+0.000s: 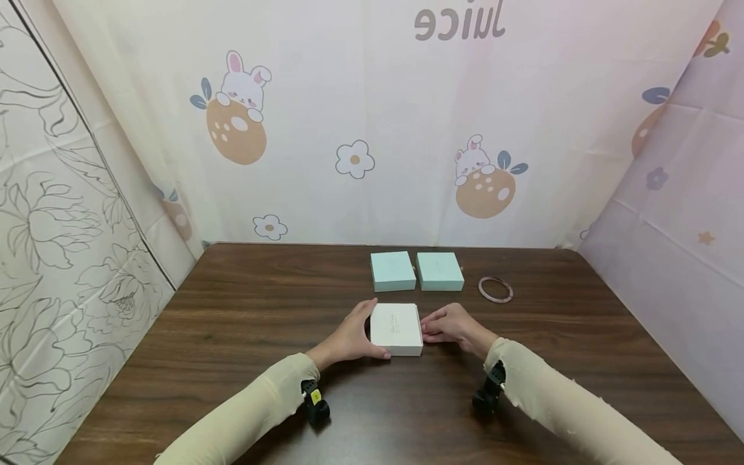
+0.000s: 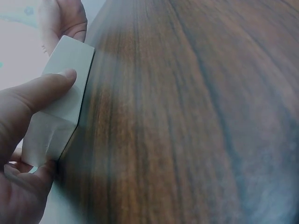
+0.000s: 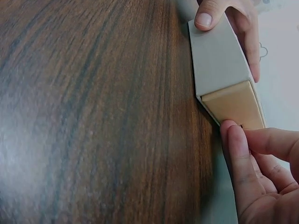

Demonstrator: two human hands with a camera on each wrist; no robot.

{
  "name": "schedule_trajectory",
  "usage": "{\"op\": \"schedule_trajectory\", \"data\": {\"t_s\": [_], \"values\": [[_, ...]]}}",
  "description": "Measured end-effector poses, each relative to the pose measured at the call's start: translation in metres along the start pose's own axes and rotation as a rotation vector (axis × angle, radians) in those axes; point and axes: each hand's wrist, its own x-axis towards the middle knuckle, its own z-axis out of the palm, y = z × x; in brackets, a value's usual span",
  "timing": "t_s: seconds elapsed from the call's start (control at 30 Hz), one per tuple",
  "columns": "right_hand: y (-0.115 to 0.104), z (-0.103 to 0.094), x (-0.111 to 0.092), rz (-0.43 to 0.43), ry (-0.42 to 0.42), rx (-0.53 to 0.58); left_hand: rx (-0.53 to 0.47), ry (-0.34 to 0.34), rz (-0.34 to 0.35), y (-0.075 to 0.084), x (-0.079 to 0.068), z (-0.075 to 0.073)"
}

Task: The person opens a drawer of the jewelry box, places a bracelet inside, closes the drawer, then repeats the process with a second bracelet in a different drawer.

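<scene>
A white drawer box (image 1: pixel 396 328) with small faint print on its lid lies flat on the table. My left hand (image 1: pixel 351 332) grips it from the left, thumb on its near side and fingers round the far side. At its right end my right hand (image 1: pixel 453 326) pinches with thumb and index finger against the tan end face (image 3: pixel 236 105) of the inner drawer. The drawer sits inside the sleeve. A small dark spot shows between those fingertips; whatever they pinch there is mostly hidden.
Two pale mint boxes (image 1: pixel 393 271) stand side by side behind the white one. A pinkish bangle (image 1: pixel 496 290) lies to their right on the brown wooden table (image 1: pixel 261 290). Beyond the table's back edge hangs a printed curtain (image 1: pixel 407 194).
</scene>
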Motion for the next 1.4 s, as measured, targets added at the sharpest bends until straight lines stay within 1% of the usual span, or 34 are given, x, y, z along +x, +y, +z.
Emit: {"op": "schedule_trajectory", "data": {"t_s": [0.17, 0.47, 0.67, 0.8, 1.0, 1.1, 1.33, 1.4], "values": [[0.000, -0.003, -0.001, -0.017, -0.015, -0.002, 0.013, 0.001, -0.006, 0.000, 0.001, -0.001], [0.002, -0.006, -0.003, -0.033, -0.029, 0.016, 0.001, 0.002, -0.008, 0.000, 0.000, -0.001], [0.002, -0.009, -0.003, -0.030, -0.044, 0.032, -0.006, 0.003, -0.002, 0.000, -0.001, -0.002], [0.001, -0.011, -0.004, -0.028, -0.056, 0.022, -0.010, -0.001, -0.004, 0.000, -0.002, -0.003], [0.002, -0.015, -0.005, -0.026, -0.067, 0.017, 0.005, -0.003, -0.009, -0.001, -0.002, -0.002], [0.003, -0.017, -0.005, -0.030, -0.077, 0.021, 0.011, 0.001, -0.001, -0.002, -0.002, -0.001], [0.006, -0.021, -0.006, -0.005, -0.036, 0.011, 0.011, -0.003, -0.001, -0.002, -0.003, -0.001], [0.006, -0.022, -0.007, -0.010, -0.042, 0.003, 0.008, -0.002, 0.000, -0.002, -0.003, 0.000]]}}
